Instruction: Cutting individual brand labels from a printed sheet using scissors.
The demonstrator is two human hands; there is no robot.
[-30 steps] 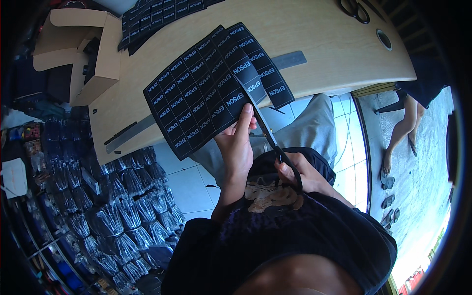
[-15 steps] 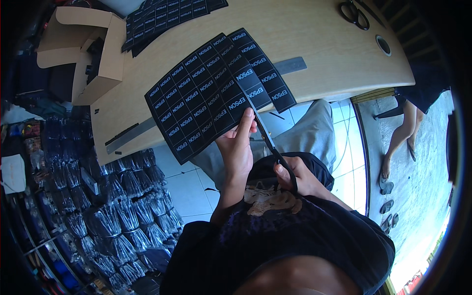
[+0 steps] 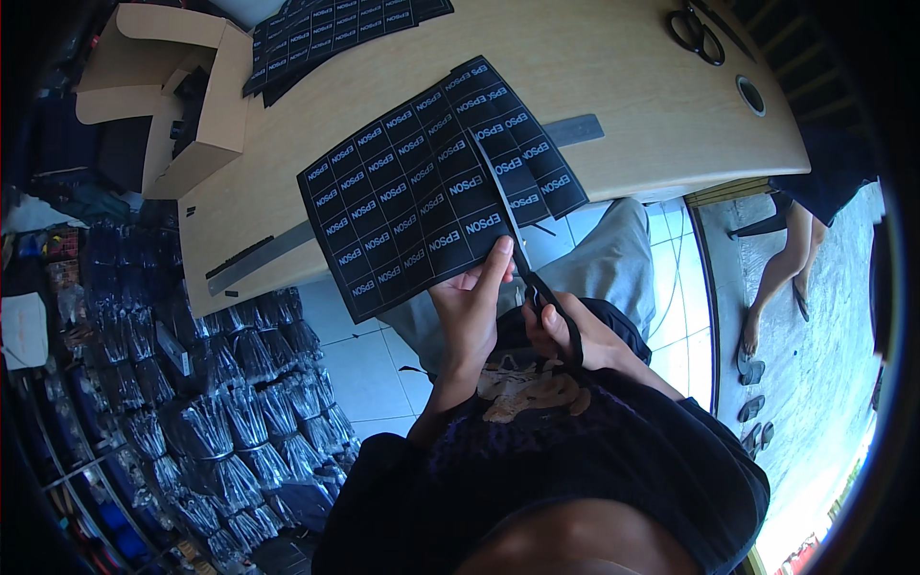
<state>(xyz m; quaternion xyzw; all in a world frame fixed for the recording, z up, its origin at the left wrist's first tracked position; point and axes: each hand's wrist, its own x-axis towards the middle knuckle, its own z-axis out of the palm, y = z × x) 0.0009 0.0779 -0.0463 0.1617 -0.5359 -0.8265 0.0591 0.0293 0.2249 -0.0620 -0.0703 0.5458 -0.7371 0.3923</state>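
My left hand (image 3: pixel 470 311) grips the lower edge of a black sheet (image 3: pixel 398 196) printed with a grid of pale lettered labels, thumb on top and fingers beneath. My right hand (image 3: pixel 580 331) is closed round the black handles of a pair of scissors (image 3: pixel 511 216). One long blade lies over the sheet's right part, along a column of labels; the other blade is hidden. To the right of that blade, a strip of the same black label material (image 3: pixel 537 158) shows, and I cannot tell whether it is joined to the sheet.
A wooden table (image 3: pixel 422 86) holds a stack of similar black sheets (image 3: pixel 335 38), an open cardboard box (image 3: pixel 216 115), metal rulers (image 3: pixel 575 129) and black-handled scissors (image 3: pixel 697 36). Bundled dark plastic-wrapped goods (image 3: pixel 220 422) fill the lower left. A person's legs (image 3: pixel 781 259) show at right.
The sheet and my left hand have shifted slightly right and nearer. More of the scissor blade shows across the sheet, its tip reaching farther up.
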